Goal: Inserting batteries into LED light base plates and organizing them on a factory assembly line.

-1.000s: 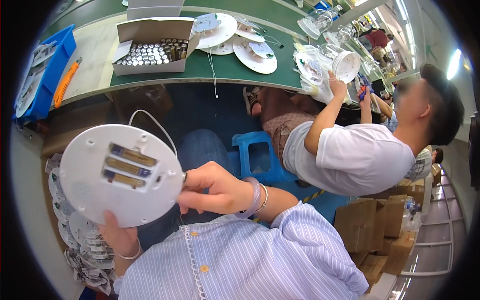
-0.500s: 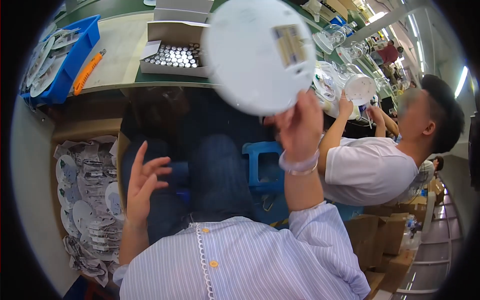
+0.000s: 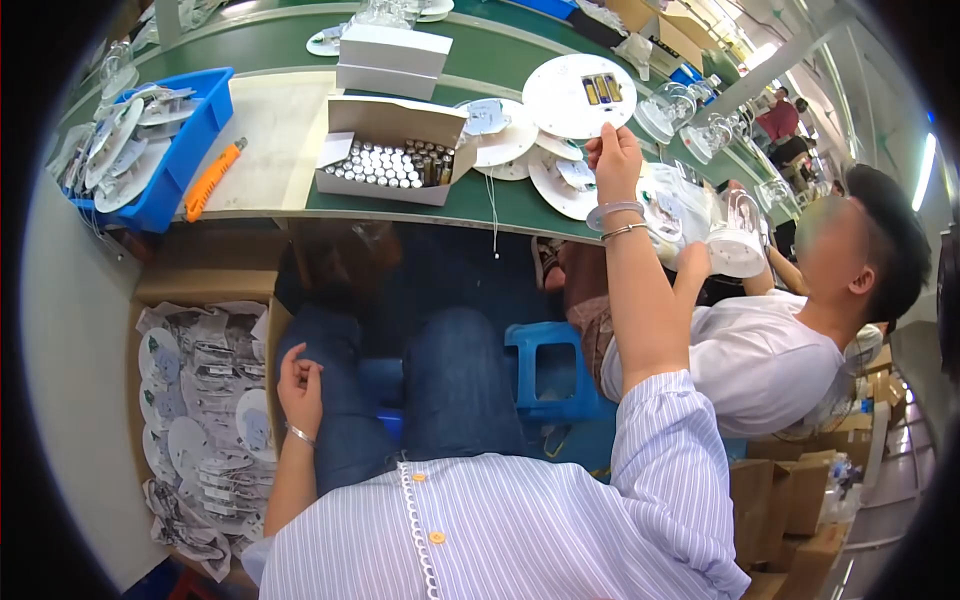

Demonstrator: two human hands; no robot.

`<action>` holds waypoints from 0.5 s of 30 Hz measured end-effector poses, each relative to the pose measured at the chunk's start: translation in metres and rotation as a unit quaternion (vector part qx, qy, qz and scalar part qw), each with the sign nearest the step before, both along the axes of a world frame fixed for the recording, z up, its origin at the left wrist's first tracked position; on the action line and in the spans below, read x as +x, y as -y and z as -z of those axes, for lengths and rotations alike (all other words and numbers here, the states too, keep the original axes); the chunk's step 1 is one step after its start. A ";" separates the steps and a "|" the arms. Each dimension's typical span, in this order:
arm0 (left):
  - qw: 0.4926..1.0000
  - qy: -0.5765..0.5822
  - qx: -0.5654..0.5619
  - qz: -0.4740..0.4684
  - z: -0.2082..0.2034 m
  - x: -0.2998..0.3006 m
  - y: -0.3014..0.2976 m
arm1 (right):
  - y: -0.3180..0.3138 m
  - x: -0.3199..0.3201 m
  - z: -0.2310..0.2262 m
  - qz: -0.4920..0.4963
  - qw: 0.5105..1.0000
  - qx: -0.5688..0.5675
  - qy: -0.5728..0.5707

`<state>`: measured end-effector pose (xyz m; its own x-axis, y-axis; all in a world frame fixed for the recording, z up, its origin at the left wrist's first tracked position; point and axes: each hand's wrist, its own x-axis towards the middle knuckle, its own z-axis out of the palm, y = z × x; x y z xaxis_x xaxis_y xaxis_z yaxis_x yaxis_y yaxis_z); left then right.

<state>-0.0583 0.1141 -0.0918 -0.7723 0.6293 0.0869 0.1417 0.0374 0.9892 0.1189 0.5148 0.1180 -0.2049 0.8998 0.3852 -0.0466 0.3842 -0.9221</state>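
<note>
Head view: our right hand (image 3: pixel 612 160) reached up at one o'clock, fingers pinched on the rim of the white round disc (image 3: pixel 585 96), which lay on the green table (image 3: pixel 500 195) among other discs. Our left hand (image 3: pixel 300 385) rested at eight o'clock on our knee, fingers loosely curled, holding nothing. We judged the disc set down; the cardboard box of discs (image 3: pixel 200 430) still waited.

co-worker's face (image 3: pixel 835 245) blurred, blue bin (image 3: pixel 185 150) contents indistinct
</note>
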 end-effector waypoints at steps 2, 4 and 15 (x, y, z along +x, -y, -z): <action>1.000 0.016 0.007 -0.005 0.005 -0.002 0.001 | -0.006 -0.004 -0.006 0.009 0.998 0.050 0.032; 1.000 0.011 0.006 -0.011 0.006 -0.002 0.002 | -0.009 -0.007 -0.014 0.074 0.963 0.205 0.160; 1.000 -0.010 -0.021 -0.013 0.004 0.001 0.001 | -0.026 -0.040 -0.024 0.114 0.562 0.538 0.618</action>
<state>-0.0578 0.1133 -0.0955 -0.7869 0.6123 0.0763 0.1593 0.0821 0.9838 0.0792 0.5408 0.1422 -0.8404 0.3399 0.4222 0.5381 0.6162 0.5751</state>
